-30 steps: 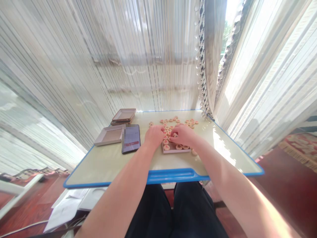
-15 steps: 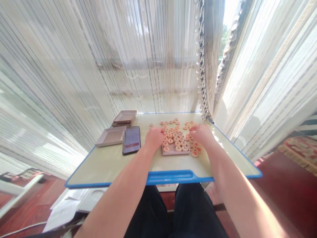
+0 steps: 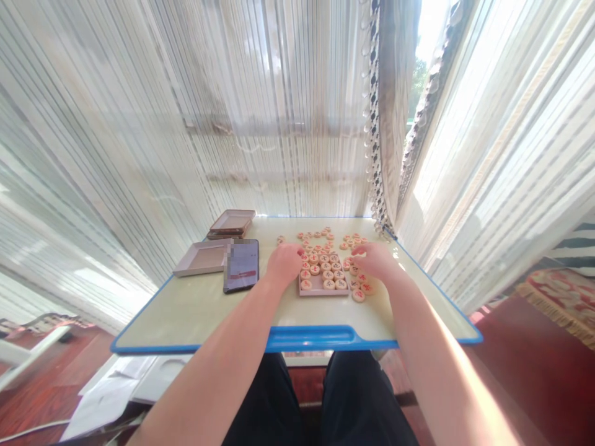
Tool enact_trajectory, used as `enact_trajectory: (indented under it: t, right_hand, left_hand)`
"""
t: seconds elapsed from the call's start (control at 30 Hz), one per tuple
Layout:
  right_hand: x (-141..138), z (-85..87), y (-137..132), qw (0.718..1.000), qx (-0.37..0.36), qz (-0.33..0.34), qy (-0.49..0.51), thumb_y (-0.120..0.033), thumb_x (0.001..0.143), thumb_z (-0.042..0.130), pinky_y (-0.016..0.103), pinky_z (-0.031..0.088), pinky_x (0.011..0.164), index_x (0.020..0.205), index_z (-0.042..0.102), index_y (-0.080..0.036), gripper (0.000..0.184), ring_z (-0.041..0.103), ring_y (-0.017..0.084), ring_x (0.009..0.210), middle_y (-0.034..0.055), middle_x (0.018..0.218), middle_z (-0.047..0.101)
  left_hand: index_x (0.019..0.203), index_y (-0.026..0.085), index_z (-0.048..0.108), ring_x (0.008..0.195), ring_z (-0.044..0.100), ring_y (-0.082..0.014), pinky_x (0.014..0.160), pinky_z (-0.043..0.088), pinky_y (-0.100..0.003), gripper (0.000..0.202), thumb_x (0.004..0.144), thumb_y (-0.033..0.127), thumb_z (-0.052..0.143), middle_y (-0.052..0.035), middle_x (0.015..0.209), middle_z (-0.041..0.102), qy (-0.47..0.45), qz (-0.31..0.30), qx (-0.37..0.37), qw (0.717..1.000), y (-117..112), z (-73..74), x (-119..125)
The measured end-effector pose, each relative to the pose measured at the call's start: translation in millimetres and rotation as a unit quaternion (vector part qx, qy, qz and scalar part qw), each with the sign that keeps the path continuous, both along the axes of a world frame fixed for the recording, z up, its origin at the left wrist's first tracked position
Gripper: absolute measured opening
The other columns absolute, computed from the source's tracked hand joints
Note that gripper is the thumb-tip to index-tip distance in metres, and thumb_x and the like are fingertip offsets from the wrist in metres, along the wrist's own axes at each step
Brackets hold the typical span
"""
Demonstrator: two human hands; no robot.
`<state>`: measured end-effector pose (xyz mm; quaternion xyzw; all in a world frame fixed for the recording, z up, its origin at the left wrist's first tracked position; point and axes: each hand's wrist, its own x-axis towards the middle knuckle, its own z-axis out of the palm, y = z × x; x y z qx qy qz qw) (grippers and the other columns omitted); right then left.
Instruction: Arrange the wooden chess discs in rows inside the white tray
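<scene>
Round wooden Chinese chess pieces (image 3: 328, 275) with red and dark characters fill much of a shallow light box (image 3: 324, 293); bare floor of the box shows near its front left. My left hand (image 3: 284, 261) is at the box's far left corner, fingers curled in; what they hold, if anything, is hidden. Just right of the box, my right hand (image 3: 375, 259) is over a group of loose pieces (image 3: 358, 295), its fingers bent and a little apart. Nothing shows clearly between those fingers. Further pieces (image 3: 317, 235) are scattered behind the box.
A phone (image 3: 242, 266) is on the left of the pale, blue-edged table (image 3: 209, 319). Beside it sits an open shallow tray (image 3: 199, 257), with stacked box parts (image 3: 231, 222) behind. A string curtain (image 3: 279, 155) hangs beyond the far edge. Papers (image 3: 109, 396) are below left.
The view has shifted a little, so the table and pieces appear slightly further left and lower. Both hands keep nearly the same places beside the box.
</scene>
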<state>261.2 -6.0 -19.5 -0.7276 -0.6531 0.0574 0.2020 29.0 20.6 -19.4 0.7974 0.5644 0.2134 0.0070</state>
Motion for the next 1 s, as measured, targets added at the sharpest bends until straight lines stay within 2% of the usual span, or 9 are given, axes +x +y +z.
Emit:
enact_trajectory:
  t: [0.2, 0.33, 0.43, 0.53, 0.63, 0.73, 0.8, 0.9, 1.0]
  right_hand:
    - [-3.4, 0.9, -3.3, 0.997, -0.061, 0.035, 0.041, -0.022, 0.071, 0.057, 0.025, 0.044, 0.064, 0.094, 0.07, -0.022, 0.027, 0.063, 0.017, 0.078, 0.0045, 0.097, 0.07]
    - [-1.6, -3.1, 0.5, 0.997, -0.042, 0.031, 0.06, -0.025, 0.072, 0.057, 0.025, 0.044, 0.066, 0.096, 0.07, -0.02, 0.027, 0.063, 0.018, 0.08, 0.0054, 0.095, 0.07]
    - [-2.1, -5.3, 4.8, 0.998, -0.031, 0.02, 0.06, -0.032, 0.074, 0.057, 0.027, 0.044, 0.068, 0.095, 0.07, -0.02, 0.028, 0.063, 0.019, 0.082, 0.0069, 0.095, 0.069]
    - [-5.5, -4.6, 8.2, 0.998, -0.046, 0.001, 0.035, -0.046, 0.075, 0.055, 0.029, 0.044, 0.067, 0.089, 0.07, -0.02, 0.033, 0.062, 0.021, 0.081, 0.0078, 0.09, 0.069]
    - [-10.2, -2.6, 9.5, 0.999, -0.047, -0.022, -0.008, -0.052, 0.076, 0.052, 0.031, 0.044, 0.067, 0.083, 0.07, -0.021, 0.036, 0.062, 0.022, 0.081, 0.008, 0.085, 0.069]
    - [-15.1, -1.2, 9.9, 0.998, -0.045, -0.027, -0.034, -0.05, 0.076, 0.051, 0.032, 0.045, 0.066, 0.079, 0.071, -0.023, 0.034, 0.062, 0.022, 0.079, 0.0076, 0.082, 0.069]
    - [-18.0, -0.7, 10.3, 0.998, -0.042, -0.024, -0.033, -0.045, 0.076, 0.052, 0.031, 0.045, 0.067, 0.08, 0.071, -0.023, 0.029, 0.063, 0.022, 0.079, 0.0072, 0.082, 0.069]
    - [-19.6, -1.1, 11.6, 0.999, -0.035, -0.004, -0.015, -0.035, 0.073, 0.055, 0.03, 0.045, 0.069, 0.088, 0.072, -0.024, 0.025, 0.063, 0.021, 0.082, 0.0058, 0.089, 0.07]
    - [-15.5, -4.3, 13.4, 0.999, -0.014, 0.022, 0.02, -0.027, 0.072, 0.056, 0.03, 0.045, 0.076, 0.1, 0.07, -0.025, 0.031, 0.061, 0.021, 0.093, 0.0044, 0.103, 0.069]
  left_hand:
    - [0.093, 0.019, 0.071, 0.099, 0.06, -0.019, 0.093, 0.045, -0.03, 0.039, 0.074, 0.008, 0.039, -0.0059, 0.098, 0.071, 0.007, 0.003, 0.0, 1.0, -2.2, -0.2, -0.5]
    - [0.1, 0.018, 0.069, 0.101, 0.06, -0.0187, 0.093, 0.044, -0.029, 0.04, 0.075, 0.008, 0.039, -0.0061, 0.103, 0.07, 0.0, 0.034, 0.0, 0.999, -3.1, 4.7, -2.5]
    - [0.104, 0.017, 0.067, 0.102, 0.06, -0.0212, 0.091, 0.045, -0.032, 0.039, 0.076, 0.011, 0.041, -0.0085, 0.107, 0.068, 0.007, 0.081, -0.026, 0.996, 3.2, 18.5, -4.2]
    - [0.094, 0.014, 0.069, 0.104, 0.059, -0.0245, 0.091, 0.045, -0.034, 0.034, 0.074, 0.01, 0.043, -0.0124, 0.108, 0.067, 0.035, 0.084, -0.064, 0.994, 15.1, 37.3, -3.1]
    - [0.102, 0.017, 0.067, 0.104, 0.059, -0.0214, 0.091, 0.044, -0.031, 0.038, 0.075, 0.01, 0.042, -0.0088, 0.109, 0.068, -0.016, 0.091, -0.022, 0.995, 24.4, 47.7, 0.0]
    - [0.104, 0.019, 0.067, 0.103, 0.06, -0.0195, 0.09, 0.045, -0.029, 0.042, 0.076, 0.008, 0.038, -0.0068, 0.108, 0.068, -0.039, 0.079, 0.018, 0.996, 24.3, 42.7, 1.9]
    - [0.101, 0.019, 0.068, 0.099, 0.061, -0.0198, 0.088, 0.046, -0.029, 0.04, 0.076, 0.008, 0.038, -0.0068, 0.103, 0.07, -0.03, 0.059, 0.011, 0.998, 19.9, 34.4, 1.9]
    - [0.102, 0.02, 0.068, 0.096, 0.062, -0.019, 0.087, 0.046, -0.029, 0.04, 0.079, 0.011, 0.037, -0.005, 0.1, 0.071, -0.021, 0.029, 0.014, 0.999, 13.4, 23.1, 2.1]
    - [0.102, 0.021, 0.068, 0.093, 0.062, -0.019, 0.085, 0.047, -0.029, 0.039, 0.08, 0.012, 0.037, -0.0053, 0.099, 0.071, -0.009, 0.029, 0.008, 1.0, 12.7, 17.3, 3.4]
